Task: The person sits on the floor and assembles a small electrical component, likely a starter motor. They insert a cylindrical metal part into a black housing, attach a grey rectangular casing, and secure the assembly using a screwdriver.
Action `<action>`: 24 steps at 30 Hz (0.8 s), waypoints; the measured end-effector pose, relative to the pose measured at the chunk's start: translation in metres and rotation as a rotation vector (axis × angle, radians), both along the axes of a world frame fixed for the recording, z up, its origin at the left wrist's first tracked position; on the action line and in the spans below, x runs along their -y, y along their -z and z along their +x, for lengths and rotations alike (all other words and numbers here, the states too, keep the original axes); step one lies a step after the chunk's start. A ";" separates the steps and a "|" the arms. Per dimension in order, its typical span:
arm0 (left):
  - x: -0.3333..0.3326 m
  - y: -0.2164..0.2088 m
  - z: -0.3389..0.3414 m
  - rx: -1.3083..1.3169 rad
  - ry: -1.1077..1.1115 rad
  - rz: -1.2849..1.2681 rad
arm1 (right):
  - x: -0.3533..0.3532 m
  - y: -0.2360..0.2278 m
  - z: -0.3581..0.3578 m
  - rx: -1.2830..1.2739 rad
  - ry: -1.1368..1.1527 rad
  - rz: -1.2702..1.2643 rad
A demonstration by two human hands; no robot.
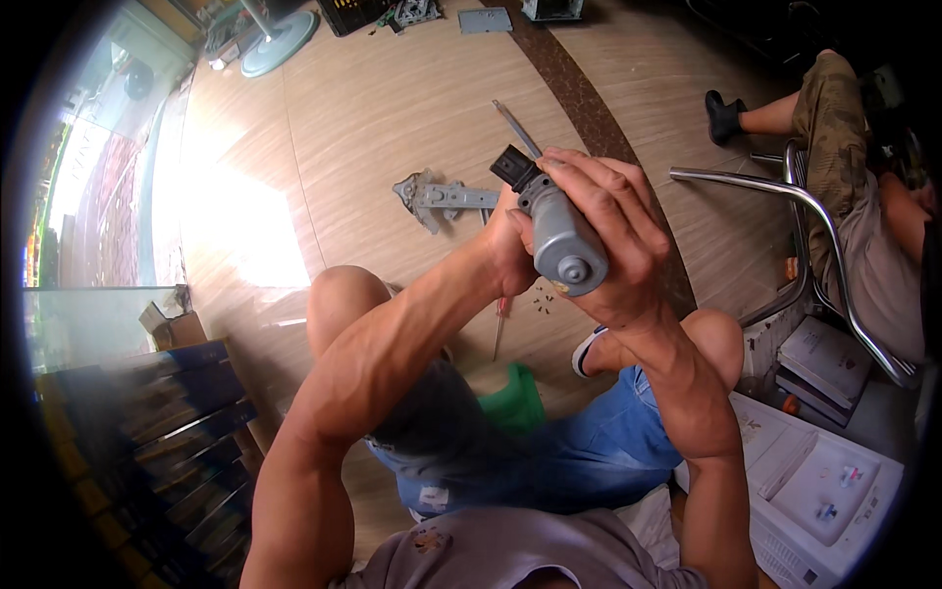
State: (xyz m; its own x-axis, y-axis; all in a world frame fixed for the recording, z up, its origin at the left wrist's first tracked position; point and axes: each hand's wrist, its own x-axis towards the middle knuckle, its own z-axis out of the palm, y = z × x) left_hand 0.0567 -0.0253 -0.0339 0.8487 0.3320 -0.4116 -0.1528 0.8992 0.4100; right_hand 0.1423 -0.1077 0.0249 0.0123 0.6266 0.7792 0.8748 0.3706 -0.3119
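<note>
A grey electric motor with a rounded metal can and a black plug socket is held up in front of me, tilted. My right hand wraps round it from the right, fingers over its top. From the left, my left hand grips its side, most of those fingers hidden behind it. Beyond the hands a slim metal rod points away; whether a hand touches it I cannot tell. On the floor past my left hand lies a grey metal bracket mechanism, partly covered by the hand.
Below my hands lie a red-handled screwdriver and several small screws. A green plastic stool shows between my legs. Another person sits at the right by a chrome chair. A white appliance stands lower right, dark crates lower left.
</note>
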 end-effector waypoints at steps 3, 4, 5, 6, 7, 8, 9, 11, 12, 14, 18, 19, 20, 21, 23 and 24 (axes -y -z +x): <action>0.001 -0.010 -0.004 -0.003 -0.003 0.020 | -0.001 -0.003 0.000 0.020 -0.003 0.004; 0.002 -0.015 -0.007 -0.005 -0.003 0.027 | -0.001 -0.004 0.001 0.018 -0.009 0.006; 0.008 -0.030 -0.014 -0.086 0.019 0.151 | 0.000 -0.003 0.003 0.020 -0.011 0.005; 0.008 -0.028 -0.012 -0.123 0.031 0.211 | 0.001 -0.002 0.005 0.024 -0.007 0.000; 0.009 -0.026 -0.011 -0.161 0.044 0.271 | 0.002 -0.002 0.008 0.029 -0.009 -0.009; 0.003 -0.007 -0.013 -0.106 0.033 0.139 | -0.002 0.000 0.001 0.012 -0.033 -0.006; 0.001 -0.002 -0.009 -0.060 0.038 0.070 | -0.001 -0.001 0.003 0.017 -0.029 -0.008; -0.001 0.003 -0.006 -0.028 0.070 0.048 | 0.000 -0.001 0.004 0.017 -0.033 -0.016; -0.001 0.004 -0.006 -0.033 0.082 0.072 | 0.000 0.000 0.005 0.017 -0.033 -0.016; 0.000 -0.002 -0.006 -0.059 0.063 0.104 | -0.001 0.002 0.005 0.011 -0.045 0.014; 0.008 -0.040 -0.015 -0.218 0.040 0.186 | 0.000 0.003 0.008 0.027 -0.055 0.022; 0.010 -0.047 -0.016 -0.262 0.043 0.212 | -0.001 0.007 0.008 0.035 -0.045 0.053; 0.011 -0.044 -0.018 -0.195 0.022 0.164 | -0.002 0.009 0.007 0.036 -0.039 0.083; 0.010 -0.038 -0.017 -0.162 0.011 0.140 | -0.003 0.009 0.007 0.036 -0.041 0.086; 0.009 -0.026 -0.013 -0.114 -0.021 0.134 | -0.004 0.008 0.007 0.032 -0.070 0.080; 0.005 -0.020 -0.015 -0.110 -0.034 0.144 | -0.005 0.007 0.005 0.027 -0.081 0.077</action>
State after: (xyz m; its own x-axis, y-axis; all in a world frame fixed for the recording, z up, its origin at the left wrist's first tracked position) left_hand 0.0419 -0.0298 -0.0141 0.7887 0.4215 -0.4475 -0.1292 0.8254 0.5496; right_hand 0.1475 -0.1028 0.0177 -0.0576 0.5628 0.8246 0.8488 0.4625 -0.2563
